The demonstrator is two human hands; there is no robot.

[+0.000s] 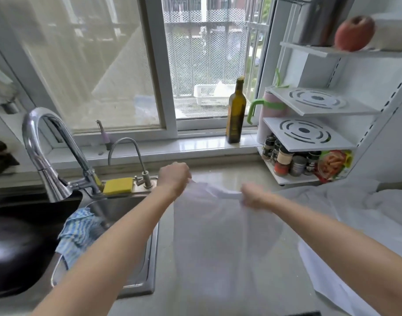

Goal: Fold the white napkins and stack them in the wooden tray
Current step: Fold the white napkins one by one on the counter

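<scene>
Blurred right hand [252, 196], fingers hard to make out. Pinching top edge of napkin [220, 236] in both grips, left hand [173, 176] too; hanging below them above tabletop [229, 172].

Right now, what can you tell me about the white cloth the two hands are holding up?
The white napkin is a thin, soft-looking cloth, pale enough that the counter shows faintly through it. It is unfolded and hangs down over the stone-coloured counter, blurred as if moving. The left hand pinches its top left corner and the right hand grips the top right corner; the top edge sags and bunches between them. Whether its bottom edge touches the counter cannot be told.
</scene>
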